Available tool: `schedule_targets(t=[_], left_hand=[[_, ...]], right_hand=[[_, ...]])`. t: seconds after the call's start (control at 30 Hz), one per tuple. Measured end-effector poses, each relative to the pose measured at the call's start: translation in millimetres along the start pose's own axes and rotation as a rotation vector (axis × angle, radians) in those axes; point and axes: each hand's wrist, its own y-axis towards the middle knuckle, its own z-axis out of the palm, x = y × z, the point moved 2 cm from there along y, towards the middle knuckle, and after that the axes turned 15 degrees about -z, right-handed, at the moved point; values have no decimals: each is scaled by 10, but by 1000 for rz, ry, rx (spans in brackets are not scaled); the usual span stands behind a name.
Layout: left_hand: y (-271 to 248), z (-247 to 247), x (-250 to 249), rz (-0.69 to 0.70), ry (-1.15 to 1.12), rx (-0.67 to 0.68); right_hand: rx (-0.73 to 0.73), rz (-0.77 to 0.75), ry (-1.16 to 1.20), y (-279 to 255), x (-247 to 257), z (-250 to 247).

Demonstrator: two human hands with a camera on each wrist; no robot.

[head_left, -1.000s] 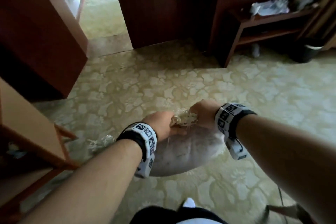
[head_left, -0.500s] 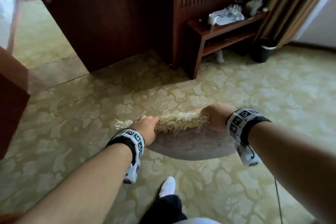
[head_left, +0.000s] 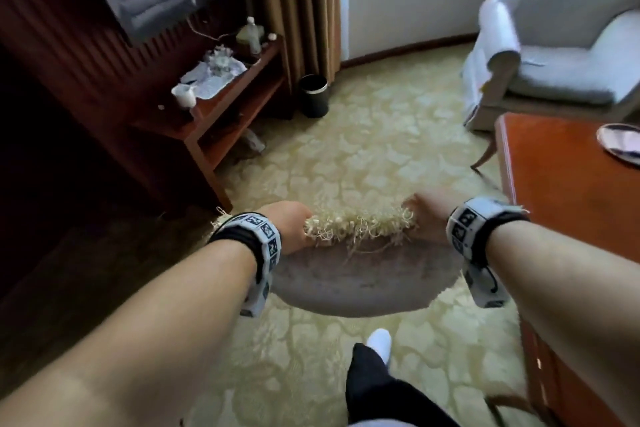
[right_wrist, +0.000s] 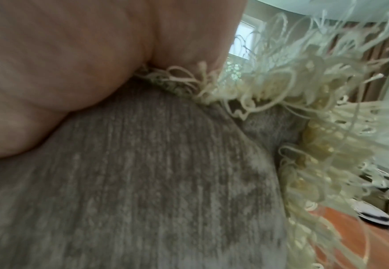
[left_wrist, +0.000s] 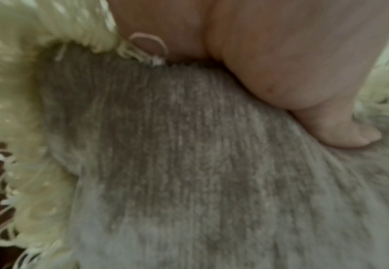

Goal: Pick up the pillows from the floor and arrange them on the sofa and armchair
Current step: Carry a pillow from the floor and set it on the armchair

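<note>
**A:** How were the hands placed?

**B:** The left hand (head_left: pixel 289 227) was clenched on the near-left corner of the grey, ribbed-fabric cushion with a cream yarn fringe (head_left: pixel 349 274), thumb (left_wrist: pixel 340 134) pressed into the cloth. The right hand (head_left: pixel 427 218) gripped the opposite corner, fingers bunched in the fringe. The cushion hung between them, clear of the yellow floral carpet (head_left: pixel 374 149).

**A:** How would it handle?

**B:** Light and soft, I'd judge. It sagged in a curve below the hands, so it would bend rather than hold its shape. The ribbed cloth looked grippy, not slick. Nothing fragile, though the loose yarn loops could snag or pull if they alone bore the weight.

**A:** So where to hold it?

**B:** At the two corners, as it was held, but with fingers on the fabric body and not only the fringe.

**A:** And the destination?

**B:** The pale grey upholstered armchair (head_left: pixel 561 59) stood far right, well apart, beyond the red-brown wooden worktop (head_left: pixel 554 177) on the right.
</note>
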Motion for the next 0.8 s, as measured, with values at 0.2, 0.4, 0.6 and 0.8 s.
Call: schedule_targets(t=[0.2, 0.4, 0.6, 0.8], left_hand=[[1442, -553, -1016, 44, 128, 83], [2472, -1205, -1741, 112, 188, 83], [3832, -1741, -2235, 166, 275, 66], [5223, -2396, -2814, 266, 338, 59]], right_hand=[[57, 108, 128, 429, -1447, -203], [53, 216, 300, 866, -2621, -502], [112, 281, 384, 1704, -3727, -755], [67, 340, 411, 2470, -4903, -1014]])
